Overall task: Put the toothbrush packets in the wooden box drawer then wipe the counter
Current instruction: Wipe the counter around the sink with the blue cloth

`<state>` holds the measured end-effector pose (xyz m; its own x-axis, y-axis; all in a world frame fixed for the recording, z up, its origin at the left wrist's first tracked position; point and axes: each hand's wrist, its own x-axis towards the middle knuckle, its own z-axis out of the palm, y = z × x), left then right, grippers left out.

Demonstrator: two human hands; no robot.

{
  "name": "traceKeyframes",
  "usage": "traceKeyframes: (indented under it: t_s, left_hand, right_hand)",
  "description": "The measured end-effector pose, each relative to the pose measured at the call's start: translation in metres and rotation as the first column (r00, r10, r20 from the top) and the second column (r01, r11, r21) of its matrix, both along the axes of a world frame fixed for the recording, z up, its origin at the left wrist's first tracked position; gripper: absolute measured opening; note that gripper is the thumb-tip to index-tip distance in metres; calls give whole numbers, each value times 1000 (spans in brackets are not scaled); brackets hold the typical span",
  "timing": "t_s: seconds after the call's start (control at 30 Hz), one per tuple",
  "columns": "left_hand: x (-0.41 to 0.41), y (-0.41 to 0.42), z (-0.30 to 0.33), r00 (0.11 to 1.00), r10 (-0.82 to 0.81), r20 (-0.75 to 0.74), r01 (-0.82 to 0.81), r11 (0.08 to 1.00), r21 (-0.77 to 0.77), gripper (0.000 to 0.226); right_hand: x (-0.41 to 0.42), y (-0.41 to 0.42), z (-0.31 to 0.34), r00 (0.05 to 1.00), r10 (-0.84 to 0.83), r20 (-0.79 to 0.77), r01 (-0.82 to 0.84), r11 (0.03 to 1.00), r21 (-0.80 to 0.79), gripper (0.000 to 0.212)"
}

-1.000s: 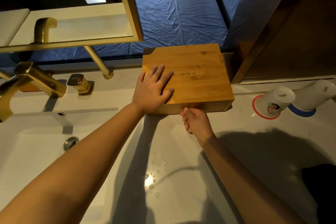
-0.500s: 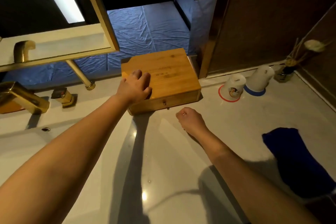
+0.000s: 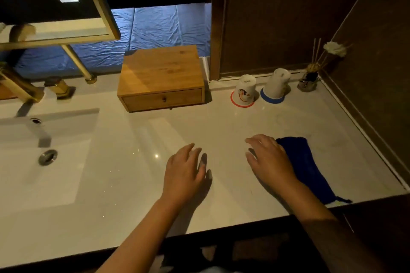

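The wooden box (image 3: 159, 73) stands at the back of the white counter (image 3: 137, 184), its drawer (image 3: 163, 99) closed, small knob showing. No toothbrush packets are in sight. A dark blue cloth (image 3: 310, 168) lies flat near the counter's front right. My right hand (image 3: 269, 159) hovers with fingers spread at the cloth's left end, partly over it, holding nothing. My left hand (image 3: 184, 172) is open, palm down, just above the counter's middle.
A sink basin (image 3: 44, 150) with a gold faucet (image 3: 17, 86) lies at the left. Two upturned white cups (image 3: 244, 91) (image 3: 277, 84) and a reed diffuser (image 3: 309, 80) stand at the back right. A dark wall borders the right side.
Both hands left the wooden box and drew back toward the front of the counter. My right hand moved right to the blue cloth. The view pulled back.
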<state>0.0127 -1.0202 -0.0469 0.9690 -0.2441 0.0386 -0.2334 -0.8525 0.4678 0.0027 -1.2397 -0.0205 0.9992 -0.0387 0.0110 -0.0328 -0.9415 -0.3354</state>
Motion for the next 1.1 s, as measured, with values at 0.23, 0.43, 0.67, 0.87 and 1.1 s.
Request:
traceKeyframes:
  t_s: [0.23, 0.43, 0.67, 0.87, 1.1]
  left_hand:
    - [-53, -49, -34, 988, -58, -145, 89, 972, 219, 66]
    - [-56, -54, -40, 992, -6, -129, 41, 962, 269, 68]
    - [-56, -56, -38, 989, -2, -147, 45, 958, 284, 69]
    - [-48, -52, -29, 954, -55, -294, 142, 948, 284, 69]
    - [-44, -30, 0, 979, -26, -201, 54, 989, 136, 61]
  right_hand:
    - [-39, -112, -12, 927, 161, -338, -216, 967, -134, 62]
    - [-40, -138, -20, 824, 254, -506, -338, 938, -78, 75]
    - [-44, -123, -25, 908, 210, -362, -261, 961, -96, 57]
    - [-44, -91, -25, 975, 163, -152, -165, 986, -3, 25]
    - [-33, -39, 11, 979, 58, -196, 58, 842, 536, 20]
